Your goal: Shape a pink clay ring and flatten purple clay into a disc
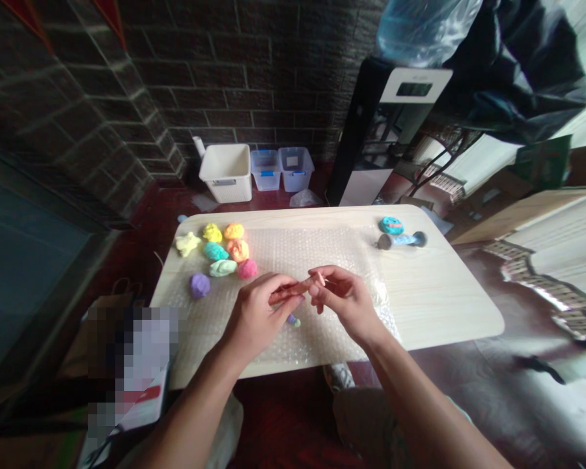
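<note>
Over the middle of a bubble wrap sheet (312, 244), my left hand (264, 303) and my right hand (344, 296) meet, fingertips close together. Both are closed in a pinch around a small pale pink piece (320, 279), mostly covered by the fingers; it looks like modelling clay. Just below them lies a small purple and green clay piece (293, 320), partly hidden by my left hand. Left of my hands sit several soft clay lumps, among them a purple one (200, 285), a pink one (247, 268), a pale green one (223, 268) and a yellow one (212, 232).
On the right of the wooden table (439, 299) are a blue clay lump with an orange stripe (391, 225) and a blue roller-like thing with dark ends (403, 241). Behind the table stand a white basket (227, 172), two clear bins (266, 170) and a water dispenser (371, 130).
</note>
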A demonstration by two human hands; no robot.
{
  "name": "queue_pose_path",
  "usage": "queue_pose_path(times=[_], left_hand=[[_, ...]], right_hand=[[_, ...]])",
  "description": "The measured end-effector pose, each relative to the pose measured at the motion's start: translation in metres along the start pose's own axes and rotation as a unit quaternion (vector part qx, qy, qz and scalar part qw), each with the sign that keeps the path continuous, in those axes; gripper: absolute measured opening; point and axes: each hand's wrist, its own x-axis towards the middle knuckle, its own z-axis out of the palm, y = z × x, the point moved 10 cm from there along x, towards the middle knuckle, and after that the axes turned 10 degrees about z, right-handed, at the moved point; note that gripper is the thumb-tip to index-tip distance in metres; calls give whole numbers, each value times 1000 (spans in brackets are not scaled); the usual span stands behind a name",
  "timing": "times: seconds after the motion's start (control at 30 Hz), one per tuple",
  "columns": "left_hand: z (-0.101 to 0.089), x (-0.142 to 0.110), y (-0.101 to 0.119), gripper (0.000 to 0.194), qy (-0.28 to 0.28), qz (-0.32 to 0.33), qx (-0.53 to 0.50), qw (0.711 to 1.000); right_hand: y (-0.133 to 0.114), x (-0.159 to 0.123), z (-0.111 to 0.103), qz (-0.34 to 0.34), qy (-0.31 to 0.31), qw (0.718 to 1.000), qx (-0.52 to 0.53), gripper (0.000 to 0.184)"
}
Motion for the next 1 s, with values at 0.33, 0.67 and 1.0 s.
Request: queue_pose_path(times=[0.33,0.67,1.0], left_hand=[[5,3,9,21,-4,-23,-42,999],[12,5,12,22,-21,-18,-64,998],[2,7,24,16,9,14,-10,1000]], right_hand=[[1,1,0,-5,-5,999,39,35],[-5,-2,-1,-11,13,1000,9,27],[3,-2,5,7,-37,995,97,27]])
